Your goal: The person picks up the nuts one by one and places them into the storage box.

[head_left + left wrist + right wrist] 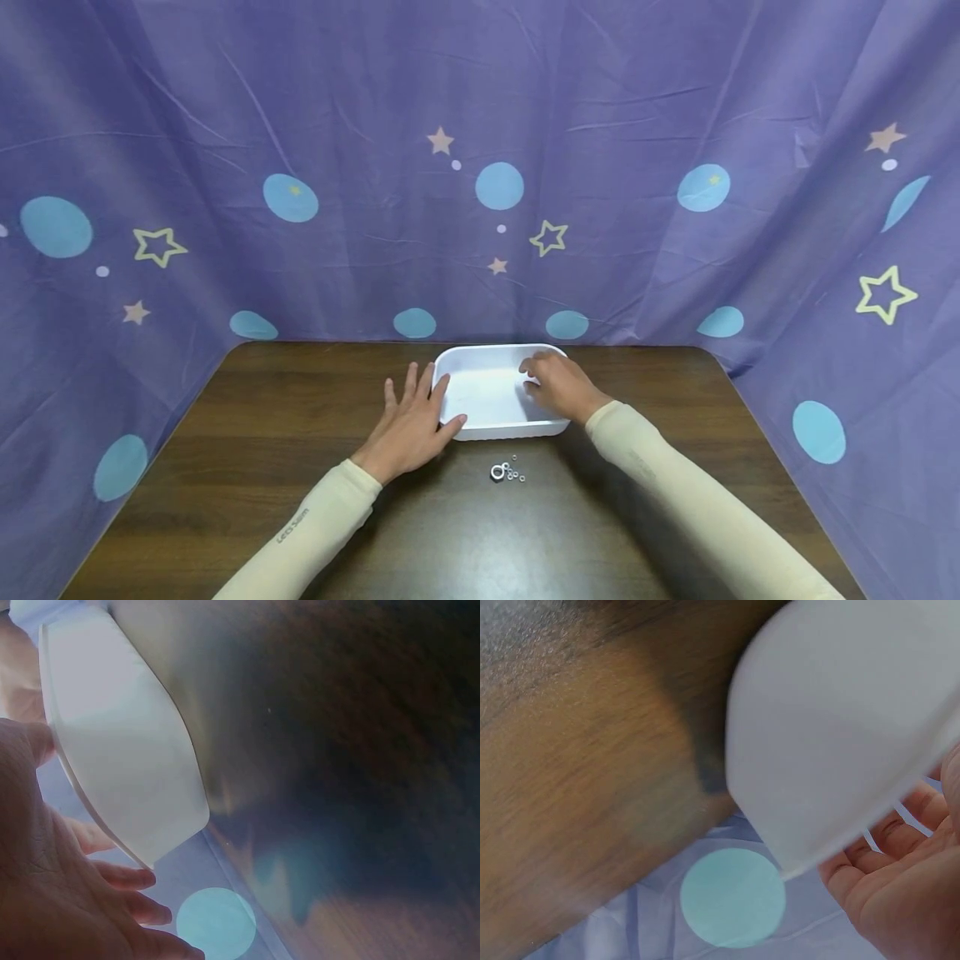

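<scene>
A white rectangular tray (487,432) with rounded corners stands on the wooden table. At its left end lies my left hand (411,423), fingers spread and thumb near the front corner of the rim. The left wrist view shows that palm (45,877) beside the tray's wall (124,742). My right hand (561,385) reaches over the right end, fingers bent loosely above the inside, with a gap between thumb and fingers and nothing visible there. In the right wrist view its fingers (896,834) show past the rim. A large metal nut (497,479) lies in front of the tray.
Several much smaller nuts (515,475) lie close to the large one, on its right. A purple curtain (360,250) with stars and blue dots surrounds the back and sides of the brown table (285,417). Cream sleeves (697,492) cover both forearms.
</scene>
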`<state>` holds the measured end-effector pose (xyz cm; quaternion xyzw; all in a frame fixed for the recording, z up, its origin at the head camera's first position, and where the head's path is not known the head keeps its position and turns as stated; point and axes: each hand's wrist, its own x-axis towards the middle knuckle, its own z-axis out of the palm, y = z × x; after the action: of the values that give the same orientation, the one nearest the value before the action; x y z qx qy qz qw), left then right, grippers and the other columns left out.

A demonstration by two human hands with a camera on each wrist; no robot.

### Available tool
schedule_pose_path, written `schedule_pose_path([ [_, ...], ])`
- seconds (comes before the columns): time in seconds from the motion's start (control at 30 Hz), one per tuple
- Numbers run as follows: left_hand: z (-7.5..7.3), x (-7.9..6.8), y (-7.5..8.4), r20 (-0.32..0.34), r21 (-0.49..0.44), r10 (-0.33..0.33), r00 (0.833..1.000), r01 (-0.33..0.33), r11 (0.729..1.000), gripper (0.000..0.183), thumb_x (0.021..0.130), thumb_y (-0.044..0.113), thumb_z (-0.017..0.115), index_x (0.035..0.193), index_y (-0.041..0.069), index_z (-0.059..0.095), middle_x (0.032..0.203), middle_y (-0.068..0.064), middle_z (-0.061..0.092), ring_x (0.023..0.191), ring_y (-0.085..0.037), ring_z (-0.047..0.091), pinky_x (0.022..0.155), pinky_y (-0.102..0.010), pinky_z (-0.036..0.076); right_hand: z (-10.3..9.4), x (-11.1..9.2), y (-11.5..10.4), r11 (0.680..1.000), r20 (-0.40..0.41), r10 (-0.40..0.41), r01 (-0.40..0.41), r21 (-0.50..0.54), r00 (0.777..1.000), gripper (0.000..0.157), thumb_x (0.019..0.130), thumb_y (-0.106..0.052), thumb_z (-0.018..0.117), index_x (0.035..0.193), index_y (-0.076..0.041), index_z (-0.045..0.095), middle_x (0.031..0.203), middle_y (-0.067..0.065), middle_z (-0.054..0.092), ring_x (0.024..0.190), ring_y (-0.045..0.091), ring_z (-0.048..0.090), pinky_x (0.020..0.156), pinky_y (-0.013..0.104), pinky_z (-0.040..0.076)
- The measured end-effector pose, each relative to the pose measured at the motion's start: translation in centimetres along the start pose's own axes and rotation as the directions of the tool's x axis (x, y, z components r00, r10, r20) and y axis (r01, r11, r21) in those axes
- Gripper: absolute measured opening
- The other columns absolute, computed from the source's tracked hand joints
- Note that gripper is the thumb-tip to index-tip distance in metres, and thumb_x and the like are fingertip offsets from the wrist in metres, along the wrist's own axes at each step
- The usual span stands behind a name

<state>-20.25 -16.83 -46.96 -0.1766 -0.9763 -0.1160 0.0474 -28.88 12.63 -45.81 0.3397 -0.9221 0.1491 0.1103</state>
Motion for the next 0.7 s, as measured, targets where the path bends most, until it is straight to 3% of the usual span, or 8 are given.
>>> schedule_pose_path([
  [0.4,0.3,-0.1,-0.2,-0.001,-0.012,-0.009,1.0,0.009,1.0,0.086,0.111,0.063,0.05,0.171,0.003,0.037,0.179,-0.029,0.02,0.166,-0.054,0.009,0.121,-0.086,0.013,-2.0,-2.2,-2.0,0.995,-0.084,-0.097,0.098,0.007,0.992,0.016,0.093,-0.006,0.086,0.109,-0.005,0.081,0.1,0.007,0.076,0.1,0.028,0.072,0.083,0.043,0.061],
  [0.7,0.2,0.2,0.0,-0.03,-0.018,-0.003,1.0,0.002,1.0,0.084,0.111,0.061,0.054,0.169,0.001,0.041,0.178,-0.03,0.024,0.165,-0.055,0.014,0.12,-0.087,0.016,-4.0,-4.0,-4.5,0.99,-0.13,-0.138,0.14,0.008,0.982,0.021,0.094,-0.011,0.087,0.114,-0.005,0.081,0.107,0.006,0.076,0.107,0.026,0.071,0.092,0.042,0.06],
])
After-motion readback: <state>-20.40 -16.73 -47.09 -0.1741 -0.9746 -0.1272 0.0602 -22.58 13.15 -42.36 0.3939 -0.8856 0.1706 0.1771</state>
